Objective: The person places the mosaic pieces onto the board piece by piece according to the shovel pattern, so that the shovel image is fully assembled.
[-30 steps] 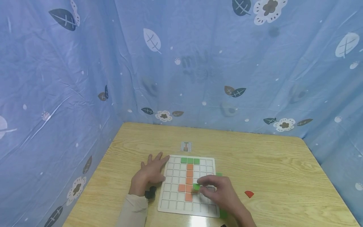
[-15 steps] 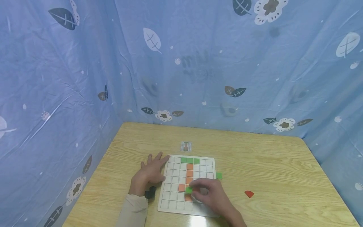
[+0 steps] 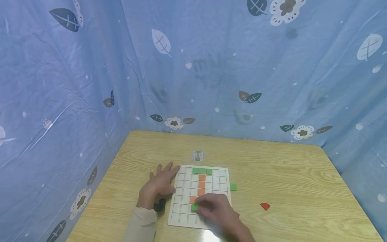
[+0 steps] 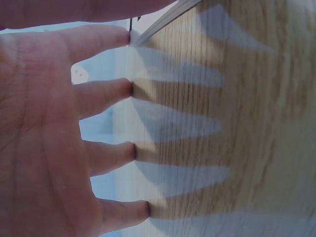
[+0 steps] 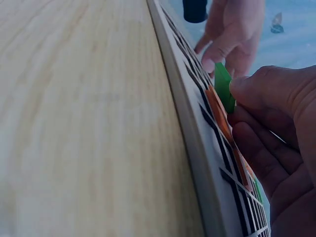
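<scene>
A white grid board [image 3: 181,215] lies on the wooden table, with a row of green square tiles [image 3: 202,171] at its far side and a column of orange square tiles [image 3: 201,185] below them. My right hand [image 3: 218,210] pinches a green square tile [image 3: 194,207] between thumb and fingers, low over the board; in the right wrist view this tile [image 5: 224,88] is tilted above an orange one. The right hand hides part of the board. My left hand [image 3: 158,185] rests spread at the board's left edge, its fingertips [image 4: 129,88] touching the table.
A small printed card [image 3: 198,156] with a grid pattern lies beyond the board. To the right are a loose green tile [image 3: 233,187] and a red wedge-shaped piece [image 3: 265,206]. A blue patterned curtain [image 3: 211,67] stands behind the table.
My right hand has moved left across the board with the green tile, uncovering the loose green tile at the board's right edge. My left hand has stayed in place.
</scene>
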A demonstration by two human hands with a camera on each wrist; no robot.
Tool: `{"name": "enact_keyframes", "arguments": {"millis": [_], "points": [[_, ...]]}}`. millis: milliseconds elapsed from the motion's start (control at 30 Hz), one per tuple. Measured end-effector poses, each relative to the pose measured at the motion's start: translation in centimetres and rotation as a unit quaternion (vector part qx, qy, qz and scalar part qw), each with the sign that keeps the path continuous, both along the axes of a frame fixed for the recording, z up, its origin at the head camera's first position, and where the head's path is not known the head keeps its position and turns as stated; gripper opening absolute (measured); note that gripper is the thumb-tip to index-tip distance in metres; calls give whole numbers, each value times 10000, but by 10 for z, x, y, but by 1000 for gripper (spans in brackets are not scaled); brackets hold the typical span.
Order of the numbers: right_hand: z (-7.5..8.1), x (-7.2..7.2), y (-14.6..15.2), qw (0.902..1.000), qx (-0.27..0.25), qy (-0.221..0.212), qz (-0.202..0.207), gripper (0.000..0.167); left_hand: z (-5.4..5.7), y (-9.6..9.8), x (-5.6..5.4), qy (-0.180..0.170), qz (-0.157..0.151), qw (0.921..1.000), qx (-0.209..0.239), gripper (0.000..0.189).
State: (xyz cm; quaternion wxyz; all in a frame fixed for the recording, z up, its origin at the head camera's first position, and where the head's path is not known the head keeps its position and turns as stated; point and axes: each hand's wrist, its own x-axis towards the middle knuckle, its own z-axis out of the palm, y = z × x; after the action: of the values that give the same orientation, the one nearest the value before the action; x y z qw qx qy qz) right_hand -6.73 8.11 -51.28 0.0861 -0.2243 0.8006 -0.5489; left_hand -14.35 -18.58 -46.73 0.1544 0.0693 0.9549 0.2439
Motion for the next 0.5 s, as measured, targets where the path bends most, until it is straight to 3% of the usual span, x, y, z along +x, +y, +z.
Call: {"name": "enact_keyframes", "arguments": {"millis": [167, 400, 500], "points": [[-3, 2, -3, 9989, 193, 423, -94, 16, -1, -1, 0, -7, -8, 10000, 6, 95], [-2, 2, -6, 9982, -13, 575, 141, 16, -3, -1, 0, -37, -1, 10000, 30, 94], [-3, 1, -7, 9954, 44, 937, 190, 22, -3, 0, 0, -44, 0, 10000, 38, 94]]}}
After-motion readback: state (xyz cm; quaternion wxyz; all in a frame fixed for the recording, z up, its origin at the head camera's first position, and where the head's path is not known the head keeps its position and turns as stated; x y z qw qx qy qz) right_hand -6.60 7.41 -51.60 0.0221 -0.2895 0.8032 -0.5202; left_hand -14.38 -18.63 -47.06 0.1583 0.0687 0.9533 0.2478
